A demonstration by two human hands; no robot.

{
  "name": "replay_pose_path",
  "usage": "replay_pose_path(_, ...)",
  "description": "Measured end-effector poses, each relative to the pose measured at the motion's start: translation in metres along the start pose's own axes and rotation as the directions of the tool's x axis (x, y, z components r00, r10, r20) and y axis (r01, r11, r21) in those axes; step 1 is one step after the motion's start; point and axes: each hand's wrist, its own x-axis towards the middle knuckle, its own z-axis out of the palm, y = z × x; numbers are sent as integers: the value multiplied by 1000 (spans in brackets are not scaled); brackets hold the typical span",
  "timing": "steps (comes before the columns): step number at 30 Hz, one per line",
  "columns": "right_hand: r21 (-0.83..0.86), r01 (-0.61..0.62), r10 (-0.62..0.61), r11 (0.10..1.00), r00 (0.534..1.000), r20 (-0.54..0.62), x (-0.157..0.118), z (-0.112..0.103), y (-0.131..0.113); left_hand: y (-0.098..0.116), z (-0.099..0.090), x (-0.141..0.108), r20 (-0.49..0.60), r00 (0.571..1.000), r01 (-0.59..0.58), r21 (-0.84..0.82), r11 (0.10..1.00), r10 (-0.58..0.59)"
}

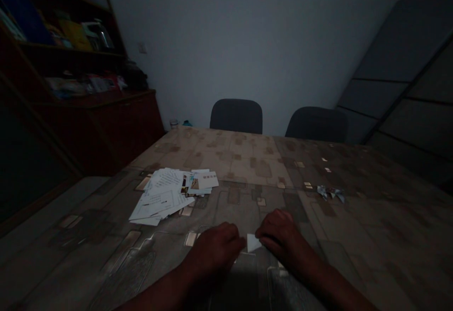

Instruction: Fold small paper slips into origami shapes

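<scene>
A small white piece of paper (253, 242) shows between my two hands, near the front of the patterned tablecloth (233, 160). My right hand (281, 233) is closed, with thumb and fingers pinched on the paper's right edge. Just left of the paper, my left hand (221, 245) has its fingers curled together; its fingertips are dark, and I cannot make out what they hold, if anything. Farther left lies a loose pile of printed papers and cards (163, 197). A small crumpled or folded paper piece (331, 193) rests on the right side of the table.
Two dark chairs (236, 115) (316, 123) stand behind the far table edge. A wooden cabinet (120, 122) with loaded shelves is at the left. A glass (173, 123) shows by the table's far left corner. The room is dim.
</scene>
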Motion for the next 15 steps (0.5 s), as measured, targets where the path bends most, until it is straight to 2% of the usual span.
replay_pose_path(2,7,-10,10,1000,1000,-6,3,0,0,-8,-3,8,-38,996,-81,18,997,82)
replay_pose_path(5,5,-90,90,996,994,-55,-3,2,-3,-15,-6,20,-58,971,-231,33,972,232)
replay_pose_path(7,8,-141,142,990,987,-75,-12,3,-7,-17,-7,26,-51,959,-278,11,961,278)
replay_pose_path(11,-1,-215,214,977,972,-97,-26,6,-13,-18,-2,32,-41,961,-277,-83,957,275)
replay_pose_path(15,10,-243,242,970,965,-103,-25,11,-14,-12,12,28,-37,979,-204,-116,972,201)
